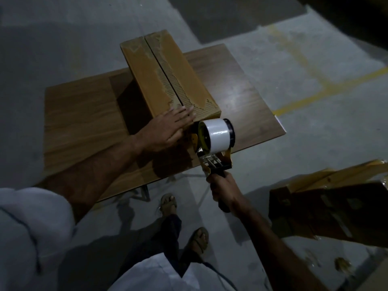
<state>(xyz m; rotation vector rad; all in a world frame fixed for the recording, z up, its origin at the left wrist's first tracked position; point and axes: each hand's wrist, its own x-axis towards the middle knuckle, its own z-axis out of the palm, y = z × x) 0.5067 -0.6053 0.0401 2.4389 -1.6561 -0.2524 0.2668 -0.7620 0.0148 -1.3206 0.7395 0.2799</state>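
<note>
We press our left hand [168, 128], fingers straight and flat, on the near end of the box [165, 72], across its centre seam. Our right hand [225, 191] grips the handle of the tape gun [214, 141], which sits just right of the left hand, against the box's near end. The box lies on the worktop [79, 114]. A second box [327, 208] stands right of the right hand.

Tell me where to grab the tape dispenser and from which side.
Grip the black handle of the tape dispenser, coming from the near side, as the right hand does. It juts back toward the person, away from the white roll and the cardboard box, so fingers can wrap round it.
</note>
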